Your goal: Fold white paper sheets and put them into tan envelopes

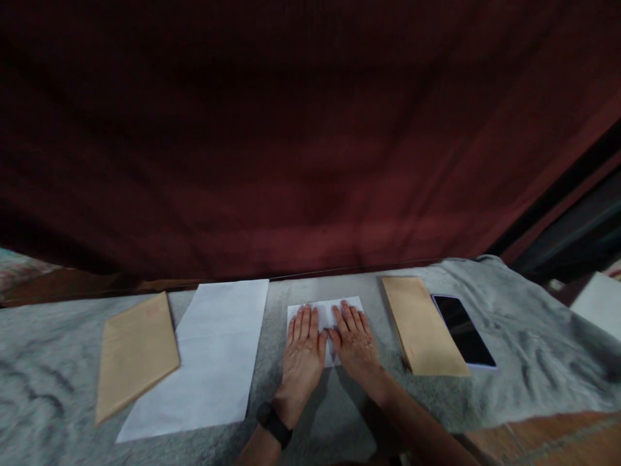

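A small white sheet of paper (328, 313), perhaps folded, lies on the grey cloth (276, 323) in front of me. Flat on its left part rests my left hand (305, 346), fingers stretched forward, a dark watch on the wrist. My right hand (356, 340) presses flat on the paper's right part with its fingers a little spread. The two thumbs nearly meet over the middle. Much of the paper is hidden beneath both palms, and neither hand grips anything.
To the left, large white sheets (218, 362) lie partly under a brown envelope (138, 353). A stack of brown envelopes (424, 327) sits on the right, beside a dark-screened phone (464, 330). A dark red curtain (310, 162) hangs behind the cloth's far edge. Tiled floor (557, 440) shows at the lower right.
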Tool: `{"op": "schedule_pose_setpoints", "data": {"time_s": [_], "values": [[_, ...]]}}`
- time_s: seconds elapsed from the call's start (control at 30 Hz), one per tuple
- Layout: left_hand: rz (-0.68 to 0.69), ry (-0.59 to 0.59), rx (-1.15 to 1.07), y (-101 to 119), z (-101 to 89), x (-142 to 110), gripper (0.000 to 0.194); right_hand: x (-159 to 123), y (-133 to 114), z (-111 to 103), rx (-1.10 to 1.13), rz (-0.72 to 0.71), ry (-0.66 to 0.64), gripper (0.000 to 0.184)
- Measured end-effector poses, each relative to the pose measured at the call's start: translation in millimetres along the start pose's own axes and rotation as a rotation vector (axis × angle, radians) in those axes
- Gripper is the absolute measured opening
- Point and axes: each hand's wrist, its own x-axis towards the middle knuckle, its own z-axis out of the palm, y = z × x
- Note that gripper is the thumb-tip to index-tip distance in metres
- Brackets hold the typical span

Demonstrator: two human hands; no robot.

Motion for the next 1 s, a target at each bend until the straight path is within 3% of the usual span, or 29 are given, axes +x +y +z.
{"op": "schedule_pose_setpoints", "data": {"time_s": [0.17, 0.83, 1.0], "values": [[0.098, -0.052, -0.014, 4, 1.5, -3, 0.054, 0, 0, -1, -0.008, 0.01, -0.028, 0.049], [0.084, -0.001, 0.012, 2, 2.3, -5, 0.055, 12, 4, -6, -0.051, 0.037, -0.039, 0.048], [0.096, -0.055, 0.019, 4, -1.6, -4, 0.053, 14, -4, -8, 0.014, -0.049, -0.094, 0.049]]}}
